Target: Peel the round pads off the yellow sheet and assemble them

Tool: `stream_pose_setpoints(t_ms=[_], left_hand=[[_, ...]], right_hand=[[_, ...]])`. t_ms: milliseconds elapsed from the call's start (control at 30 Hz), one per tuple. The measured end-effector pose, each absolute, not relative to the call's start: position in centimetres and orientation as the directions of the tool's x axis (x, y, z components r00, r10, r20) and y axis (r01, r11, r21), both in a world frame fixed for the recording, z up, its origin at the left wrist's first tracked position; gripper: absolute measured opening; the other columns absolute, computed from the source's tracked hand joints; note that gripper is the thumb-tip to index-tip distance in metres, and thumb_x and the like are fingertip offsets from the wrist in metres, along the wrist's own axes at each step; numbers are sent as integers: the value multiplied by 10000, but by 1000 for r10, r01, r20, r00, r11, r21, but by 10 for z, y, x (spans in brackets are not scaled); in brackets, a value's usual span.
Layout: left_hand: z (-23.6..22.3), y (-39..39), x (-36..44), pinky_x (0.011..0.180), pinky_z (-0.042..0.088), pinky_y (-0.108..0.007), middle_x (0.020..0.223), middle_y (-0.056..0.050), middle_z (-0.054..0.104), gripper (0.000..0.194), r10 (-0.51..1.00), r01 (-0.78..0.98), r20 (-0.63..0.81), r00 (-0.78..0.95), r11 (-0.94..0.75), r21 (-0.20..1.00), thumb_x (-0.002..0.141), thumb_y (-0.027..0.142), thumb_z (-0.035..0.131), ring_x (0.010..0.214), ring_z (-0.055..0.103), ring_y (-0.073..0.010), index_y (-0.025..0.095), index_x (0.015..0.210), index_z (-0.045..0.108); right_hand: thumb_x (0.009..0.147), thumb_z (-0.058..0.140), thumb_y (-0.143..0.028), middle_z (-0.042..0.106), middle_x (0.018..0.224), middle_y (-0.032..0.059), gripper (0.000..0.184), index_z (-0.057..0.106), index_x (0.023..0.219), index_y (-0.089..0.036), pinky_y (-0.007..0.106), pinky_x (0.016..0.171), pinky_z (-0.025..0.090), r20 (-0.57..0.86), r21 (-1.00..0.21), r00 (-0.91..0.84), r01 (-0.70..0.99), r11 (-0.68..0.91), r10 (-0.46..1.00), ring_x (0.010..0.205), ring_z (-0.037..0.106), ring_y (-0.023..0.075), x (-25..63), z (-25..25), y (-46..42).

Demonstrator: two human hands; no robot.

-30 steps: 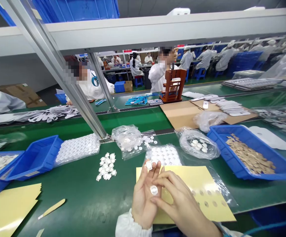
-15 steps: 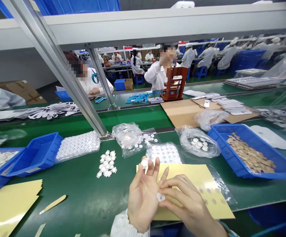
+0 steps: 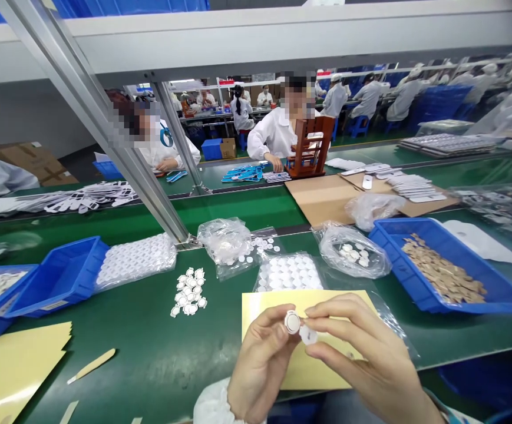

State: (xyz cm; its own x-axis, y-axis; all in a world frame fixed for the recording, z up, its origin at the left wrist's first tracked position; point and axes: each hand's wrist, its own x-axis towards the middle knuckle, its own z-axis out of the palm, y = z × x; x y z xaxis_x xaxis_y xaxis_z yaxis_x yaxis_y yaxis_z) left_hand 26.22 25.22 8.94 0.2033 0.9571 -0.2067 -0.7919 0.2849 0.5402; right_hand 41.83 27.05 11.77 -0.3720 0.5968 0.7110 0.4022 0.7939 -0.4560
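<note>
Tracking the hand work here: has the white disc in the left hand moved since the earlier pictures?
Yes, rightward and down: the white disc in the left hand now lies over the yellow sheet, below its top edge, not level with it.

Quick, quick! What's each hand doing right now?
Left hand: closed, pinching a small white disc.
Right hand: closed, pinching another small white disc.

Bright, even overhead-looking indoor light, only faint soft shadows, both hands [image 3: 262, 368] [image 3: 366, 353] fairly sharp, glare on the plastic bag [image 3: 224, 241] and green bench [image 3: 118, 330], strong wide-angle bending toward the edges, dark top-right corner.
</note>
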Motion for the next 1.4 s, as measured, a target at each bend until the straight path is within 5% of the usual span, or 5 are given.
stream_pose_setpoints(t_ms=[700, 1400], left_hand=[[97, 247, 262, 846, 458, -276, 906, -82, 767, 228, 930, -699, -300, 212, 359, 618, 610, 251, 809, 886, 657, -180, 168, 818, 763], [107, 244, 261, 840, 453, -260, 737, -61, 747, 240, 922, -690, -304, 238, 381, 615, 676, 230, 756, 747, 642, -137, 153, 903, 754]], right_hand=[[886, 577, -183, 705, 921, 48, 95, 631, 963, -198, 331, 759, 482, 700, -367, -448, 442, 818, 556, 848, 628, 158, 414, 121, 274], [807, 654, -184, 697, 928, 56, 167, 604, 966, -200, 341, 766, 505, 697, -425, -389, 453, 784, 602, 869, 642, 183, 412, 122, 273]])
